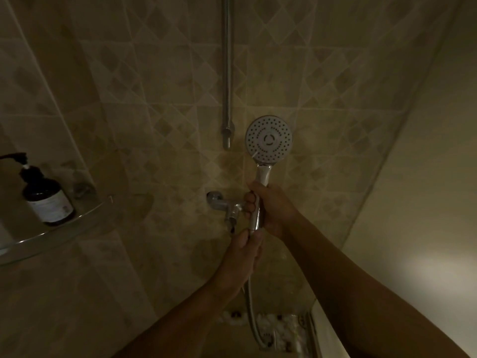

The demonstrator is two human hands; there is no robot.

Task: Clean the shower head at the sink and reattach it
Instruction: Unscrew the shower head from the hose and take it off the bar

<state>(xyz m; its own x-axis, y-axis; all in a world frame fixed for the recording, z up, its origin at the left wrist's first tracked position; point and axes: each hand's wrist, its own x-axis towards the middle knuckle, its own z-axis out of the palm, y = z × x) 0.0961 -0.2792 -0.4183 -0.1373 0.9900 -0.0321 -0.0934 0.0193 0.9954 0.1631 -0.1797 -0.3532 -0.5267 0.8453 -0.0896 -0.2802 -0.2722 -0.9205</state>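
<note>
Chrome and white, the shower head [269, 138] stands nearly upright in front of the tiled wall [154, 125], just right of the lower end of the metal riser rail [227, 73]. Its long axis runs from the handle at the bottom up to the round spray face, leaning slightly left at the top, and the dotted face points back toward the camera. The right hand [273, 210] grips the handle, fingers [249, 202] curled round it, so most of the handle's middle is hidden. Below it, the left hand [242, 254] closes its thumb and fingers on the top of the hose [251, 313], right at the handle's base. The joint itself is covered, and in this dim light it seems to meet the handle, though that is hard to confirm. The hose drops toward the floor and is cut off near the frame's lower edge. A wall valve [227, 205] sits partly behind the right hand. At far left a dark pump bottle [47, 200] stands on a glass corner shelf [59, 233].
</note>
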